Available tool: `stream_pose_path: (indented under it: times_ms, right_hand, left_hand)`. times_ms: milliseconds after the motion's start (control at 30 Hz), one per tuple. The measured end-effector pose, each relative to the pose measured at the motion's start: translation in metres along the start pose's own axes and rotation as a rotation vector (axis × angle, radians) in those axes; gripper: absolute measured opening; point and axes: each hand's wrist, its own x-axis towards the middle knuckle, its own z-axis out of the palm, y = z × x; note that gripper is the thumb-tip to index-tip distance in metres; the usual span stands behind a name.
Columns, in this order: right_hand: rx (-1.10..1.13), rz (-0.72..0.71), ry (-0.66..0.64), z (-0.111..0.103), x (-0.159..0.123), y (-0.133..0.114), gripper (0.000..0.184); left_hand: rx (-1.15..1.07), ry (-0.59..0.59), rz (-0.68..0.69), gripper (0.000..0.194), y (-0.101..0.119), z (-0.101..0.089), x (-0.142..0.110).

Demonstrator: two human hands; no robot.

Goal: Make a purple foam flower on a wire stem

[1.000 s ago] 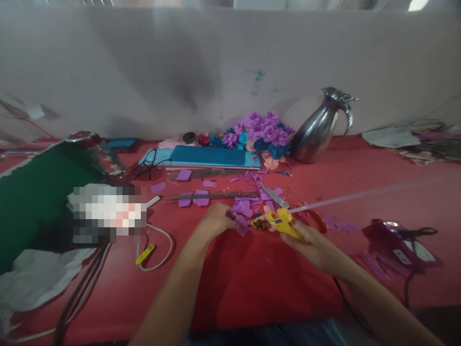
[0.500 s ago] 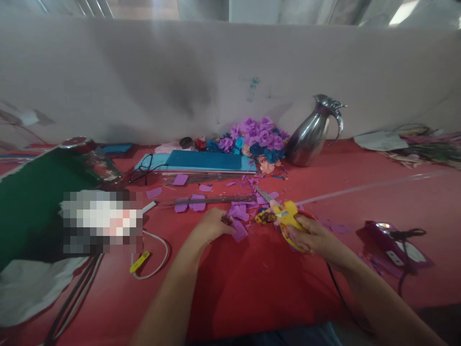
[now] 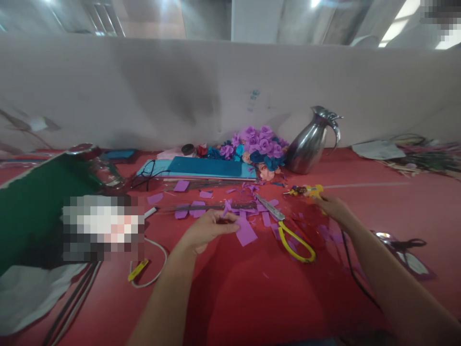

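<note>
A purple paper piece [image 3: 246, 232] is pinched in my left hand [image 3: 207, 231], near the middle of the red table. A small twisted purple bit stands up behind those fingers. To the right, my right hand [image 3: 333, 206] grips a yellow glue gun [image 3: 317, 191], its stained nozzle pointing left. Between my hands lie scissors [image 3: 272, 208], one yellow handle loop toward me. Purple paper scraps [image 3: 197, 208] and thin dark stems [image 3: 230, 206] lie beyond my left hand.
Paper flowers [image 3: 264, 145] are heaped at the back beside a steel jug [image 3: 308, 144]. Blue sheets [image 3: 205, 166] and glasses [image 3: 147, 174] lie to their left. A green box [image 3: 39, 211] and white cable [image 3: 166, 259] are on the left. A purple device [image 3: 414, 262] sits at right.
My right hand has carried the glue gun away to the right and back, uncovering the scissors' yellow handle. My left hand still holds purple paper, now raised and showing more plainly.
</note>
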Motion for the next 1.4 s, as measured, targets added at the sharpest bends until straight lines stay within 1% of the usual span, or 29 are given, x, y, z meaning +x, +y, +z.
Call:
stream_pose_path:
  times_ms: [67, 133, 167, 233, 267, 300, 333, 367, 400, 433, 467, 533, 600, 667, 733, 800, 867, 933, 1033, 1133, 1233, 1300, 1400]
  right_hand:
    - [-0.075, 0.012, 0.05, -0.002, -0.001, -0.003, 0.033]
    - [-0.104, -0.018, 0.099, -0.004, -0.009, -0.013, 0.031]
    - [-0.11, -0.049, 0.126, -0.004, -0.015, -0.021, 0.027]
    - [-0.097, -0.122, 0.172, 0.0, -0.03, -0.047, 0.017]
    - [-0.071, -0.162, 0.169, 0.003, -0.04, -0.063, 0.019]
    - [-0.01, -0.228, 0.111, 0.008, -0.05, -0.081, 0.022]
    - [0.158, -0.307, -0.026, 0.015, -0.06, -0.1, 0.025]
    - [0.313, -0.357, -0.185, 0.022, -0.069, -0.119, 0.027]
    - [0.416, -0.394, -0.344, 0.029, -0.077, -0.136, 0.029]
    - [0.459, -0.435, -0.46, 0.036, -0.084, -0.15, 0.028]
    - [0.448, -0.469, -0.513, 0.044, -0.09, -0.161, 0.024]
    - [0.349, -0.515, -0.552, 0.056, -0.094, -0.174, 0.013]
    - [0.249, -0.525, -0.528, 0.063, -0.092, -0.176, 0.016]
    - [0.245, -0.514, -0.487, 0.065, -0.087, -0.173, 0.018]
    - [0.347, -0.476, -0.428, 0.064, -0.082, -0.17, 0.017]
    - [0.495, -0.386, -0.345, 0.062, -0.079, -0.168, 0.019]
    - [0.658, -0.264, -0.256, 0.062, -0.078, -0.167, 0.021]
    - [0.81, -0.165, -0.214, 0.065, -0.079, -0.167, 0.024]
    - [0.957, -0.085, -0.215, 0.068, -0.08, -0.163, 0.027]
    - [1.028, -0.029, -0.203, 0.069, -0.08, -0.158, 0.032]
    - [1.118, 0.013, -0.188, 0.068, -0.08, -0.157, 0.035]
    - [1.172, 0.038, -0.184, 0.068, -0.082, -0.159, 0.034]
    - [1.228, 0.047, -0.203, 0.07, -0.086, -0.163, 0.029]
  left_hand:
    - [-0.017, 0.025, 0.033, 0.027, 0.0, 0.001, 0.0]
    - [-0.026, 0.078, 0.061, 0.028, 0.0, 0.002, 0.002]
    - [-0.028, 0.1, 0.068, 0.027, -0.001, 0.003, 0.003]
    - [-0.031, 0.122, 0.072, 0.025, -0.002, 0.004, 0.005]
    - [-0.028, 0.119, 0.077, 0.025, -0.002, 0.004, 0.006]
    - [-0.025, 0.113, 0.085, 0.026, -0.003, 0.005, 0.007]
    - [-0.021, 0.105, 0.095, 0.026, -0.003, 0.005, 0.007]
    - [-0.018, 0.096, 0.108, 0.026, -0.003, 0.006, 0.007]
    - [-0.018, 0.084, 0.12, 0.026, -0.003, 0.006, 0.007]
    - [-0.023, 0.069, 0.127, 0.025, -0.004, 0.007, 0.007]
    - [-0.032, 0.053, 0.13, 0.025, -0.004, 0.007, 0.008]
    - [-0.056, 0.025, 0.136, 0.024, -0.004, 0.009, 0.008]
    - [-0.065, 0.027, 0.145, 0.023, -0.005, 0.01, 0.009]
    - [-0.049, 0.086, 0.162, 0.024, -0.006, 0.011, 0.009]
    - [-0.033, 0.181, 0.196, 0.022, -0.006, 0.011, 0.009]
    - [-0.037, 0.267, 0.24, 0.015, -0.007, 0.011, 0.01]
    - [-0.05, 0.321, 0.276, 0.013, -0.008, 0.012, 0.011]
    - [-0.068, 0.338, 0.301, 0.015, -0.01, 0.013, 0.012]
    - [-0.19, 0.28, 0.271, 0.02, -0.013, 0.018, 0.014]
    - [-0.408, 0.195, 0.196, 0.023, -0.015, 0.024, 0.014]
    - [-0.613, 0.147, 0.141, 0.026, -0.015, 0.031, 0.013]
    - [-0.714, 0.12, 0.105, 0.027, -0.016, 0.035, 0.012]
    - [-0.799, 0.082, 0.068, 0.029, -0.017, 0.038, 0.013]
